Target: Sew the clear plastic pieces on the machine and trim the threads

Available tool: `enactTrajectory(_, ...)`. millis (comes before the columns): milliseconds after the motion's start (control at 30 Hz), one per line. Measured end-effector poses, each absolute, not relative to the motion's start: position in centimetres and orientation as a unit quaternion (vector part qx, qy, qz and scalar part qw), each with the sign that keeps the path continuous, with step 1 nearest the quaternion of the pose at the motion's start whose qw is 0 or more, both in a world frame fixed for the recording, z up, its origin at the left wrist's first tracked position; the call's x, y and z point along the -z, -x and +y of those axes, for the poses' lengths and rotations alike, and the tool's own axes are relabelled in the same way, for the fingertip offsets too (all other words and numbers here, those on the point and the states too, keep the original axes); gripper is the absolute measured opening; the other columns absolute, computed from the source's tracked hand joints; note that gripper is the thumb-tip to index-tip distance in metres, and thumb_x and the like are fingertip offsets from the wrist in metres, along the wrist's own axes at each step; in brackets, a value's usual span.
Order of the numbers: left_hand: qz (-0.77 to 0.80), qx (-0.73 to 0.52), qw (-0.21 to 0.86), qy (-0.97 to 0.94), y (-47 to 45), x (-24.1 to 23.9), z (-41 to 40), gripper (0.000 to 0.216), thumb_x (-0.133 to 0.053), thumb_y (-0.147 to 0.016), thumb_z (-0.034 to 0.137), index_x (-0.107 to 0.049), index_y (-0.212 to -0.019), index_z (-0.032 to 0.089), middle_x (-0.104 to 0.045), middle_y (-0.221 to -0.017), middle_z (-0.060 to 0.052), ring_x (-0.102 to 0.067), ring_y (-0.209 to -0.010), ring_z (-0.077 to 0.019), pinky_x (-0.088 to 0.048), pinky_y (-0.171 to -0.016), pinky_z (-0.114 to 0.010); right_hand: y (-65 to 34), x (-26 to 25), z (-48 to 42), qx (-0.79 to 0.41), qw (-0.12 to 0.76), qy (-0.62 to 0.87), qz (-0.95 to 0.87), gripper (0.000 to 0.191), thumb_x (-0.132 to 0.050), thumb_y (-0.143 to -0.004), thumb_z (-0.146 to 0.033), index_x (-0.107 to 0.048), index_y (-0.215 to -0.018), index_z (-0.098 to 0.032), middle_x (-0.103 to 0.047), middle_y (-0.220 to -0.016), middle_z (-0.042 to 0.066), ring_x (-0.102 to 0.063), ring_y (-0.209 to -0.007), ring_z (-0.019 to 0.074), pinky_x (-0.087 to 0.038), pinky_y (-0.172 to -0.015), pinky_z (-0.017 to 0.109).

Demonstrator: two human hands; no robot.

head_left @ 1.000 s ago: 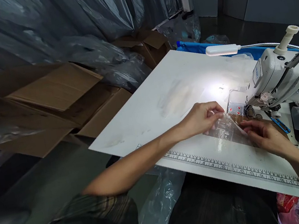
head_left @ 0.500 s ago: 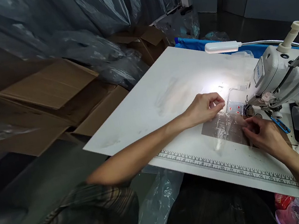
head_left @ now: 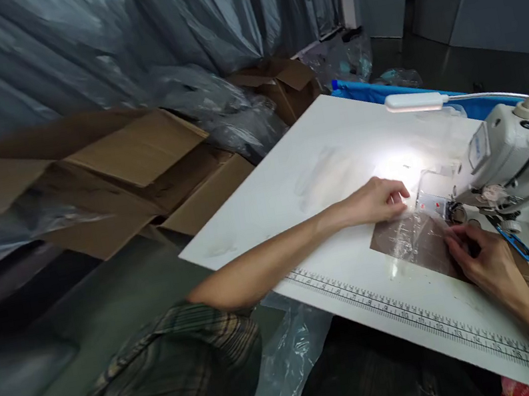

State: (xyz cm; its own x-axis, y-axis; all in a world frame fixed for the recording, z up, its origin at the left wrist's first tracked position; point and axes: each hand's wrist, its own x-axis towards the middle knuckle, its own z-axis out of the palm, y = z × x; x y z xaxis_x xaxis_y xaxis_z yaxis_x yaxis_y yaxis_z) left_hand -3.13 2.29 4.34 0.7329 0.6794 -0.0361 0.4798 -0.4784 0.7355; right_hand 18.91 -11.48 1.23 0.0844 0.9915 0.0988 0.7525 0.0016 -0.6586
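Head view: we see clear film lying on the worktop, left of the sewing machine and between our hands. Our left hand is curled at its far edge, our right hand bent at its right edge; we cannot tell whether either pinches it. We judge that slick, creased film could skew if pressed unevenly, and that fingertips so near the machine could get caught if it ran.
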Motion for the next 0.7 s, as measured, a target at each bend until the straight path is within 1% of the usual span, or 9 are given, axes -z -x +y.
enactTrajectory(100, 0.285, -0.011, 0.482, -0.828, 4.9, -5.5, 0.6, 0.015, -0.062, -0.083, 0.013, -0.071, -0.095, 0.015, -0.070, -0.067, 0.002, -0.065, -0.062, -0.0105, -0.047, -0.059, -0.020, -18.6, -0.9, -12.3, -0.230, 0.269, 0.576, -0.737, 0.037, -0.050, -0.093, -0.050, -0.072, -0.094, -0.021, -0.067, -0.063, 0.001, -0.060, -0.049, 0.0156, -0.049, -0.047, 0.026)
enactTrajectory(167, 0.282, -0.012, 0.471, -0.836, 6.2, -6.0, -0.3, 0.015, -0.065, -0.085, 0.018, -0.071, -0.099, 0.016, -0.073, -0.077, 0.000, -0.067, -0.069, -0.0108, -0.048, -0.063, -0.019, -18.5, -0.4, -12.4, -0.176, 0.284, 0.537, -0.775, 0.028, -0.051, -0.095, -0.042, -0.070, -0.102, -0.022, -0.071, -0.070, 0.001, -0.064, -0.052, 0.0152, -0.051, -0.048, 0.024)
enactTrajectory(233, 0.310, -0.055, 0.405, -0.858, 7.6, -6.1, -0.4, 0.019, -0.068, -0.088, 0.028, -0.071, -0.104, 0.017, -0.074, -0.091, -0.003, -0.068, -0.079, -0.0128, -0.049, -0.070, -0.022, -18.3, -0.2, -12.4, -0.082, 0.306, 0.498, -0.807, 0.028, -0.052, -0.096, -0.040, -0.067, -0.112, -0.022, -0.074, -0.091, 0.006, -0.071, -0.070, 0.0183, -0.057, -0.056, 0.026)
enactTrajectory(300, 0.361, -0.113, 0.306, -0.873, 9.1, -6.1, 0.2, 0.025, -0.067, -0.090, 0.036, -0.071, -0.107, 0.017, -0.072, -0.106, -0.007, -0.068, -0.092, -0.0171, -0.050, -0.079, -0.026, -17.8, -0.2, -12.2, -0.010, 0.304, 0.454, -0.837, 0.032, -0.054, -0.096, -0.037, -0.063, -0.121, -0.020, -0.071, -0.106, 0.011, -0.072, -0.088, 0.0218, -0.060, -0.068, 0.030)
enactTrajectory(400, 0.454, -0.194, 0.198, -0.847, 11.2, -5.4, 2.1, 0.026, -0.067, -0.091, 0.038, -0.070, -0.107, 0.018, -0.069, -0.115, -0.009, -0.065, -0.103, -0.0215, -0.049, -0.087, -0.032, -16.7, -0.4, -12.1, 0.036, 0.284, 0.380, -0.879, 0.034, -0.057, -0.095, -0.032, -0.060, -0.126, -0.018, -0.068, -0.113, 0.014, -0.067, -0.103, 0.0259, -0.059, -0.084, 0.039)
enactTrajectory(467, 0.491, -0.212, 0.192, -0.823, 12.3, -4.6, 3.5, 0.029, -0.073, -0.085, 0.039, -0.070, -0.103, 0.017, -0.069, -0.108, -0.007, -0.065, -0.095, -0.0208, -0.050, -0.084, -0.032, -15.8, -0.3, -11.9, 0.045, 0.274, 0.354, -0.893, 0.032, -0.056, -0.096, -0.030, -0.061, -0.125, -0.017, -0.067, -0.114, 0.014, -0.063, -0.109, 0.0276, -0.056, -0.089, 0.042)
enactTrajectory(567, 0.499, -0.223, 0.226, -0.806, 13.0, -3.1, 4.8, 0.023, -0.078, -0.079, 0.038, -0.069, -0.083, 0.017, -0.068, -0.093, -0.004, -0.063, -0.080, -0.0166, -0.049, -0.077, -0.029, -14.5, 0.2, -11.4, 0.051, 0.257, 0.353, -0.898, 0.030, -0.050, -0.099, -0.031, -0.061, -0.123, -0.016, -0.068, -0.112, 0.013, -0.062, -0.107, 0.0268, -0.054, -0.086, 0.041)
enactTrajectory(633, 0.500, -0.268, 0.244, -0.786, 13.2, -2.4, 5.2, 0.021, -0.074, -0.081, 0.035, -0.068, -0.074, 0.017, -0.067, -0.090, -0.003, -0.061, -0.074, -0.0137, -0.048, -0.074, -0.027, -13.9, 0.6, -10.8, 0.071, 0.242, 0.365, -0.896, 0.032, -0.048, -0.099, -0.033, -0.061, -0.123, -0.016, -0.068, -0.111, 0.013, -0.061, -0.103, 0.0261, -0.054, -0.081, 0.039)
enactTrajectory(700, 0.508, -0.331, 0.240, -0.758, 13.5, -2.2, 5.3, 0.020, -0.070, -0.084, 0.035, -0.069, -0.076, 0.017, -0.068, -0.092, -0.003, -0.060, -0.074, -0.0126, -0.048, -0.074, -0.026, -13.3, 0.9, -10.2, 0.103, 0.227, 0.398, -0.883, 0.033, -0.046, -0.100, -0.035, -0.060, -0.124, -0.016, -0.068, -0.111, 0.013, -0.061, -0.101, 0.0269, -0.052, -0.079, 0.040)
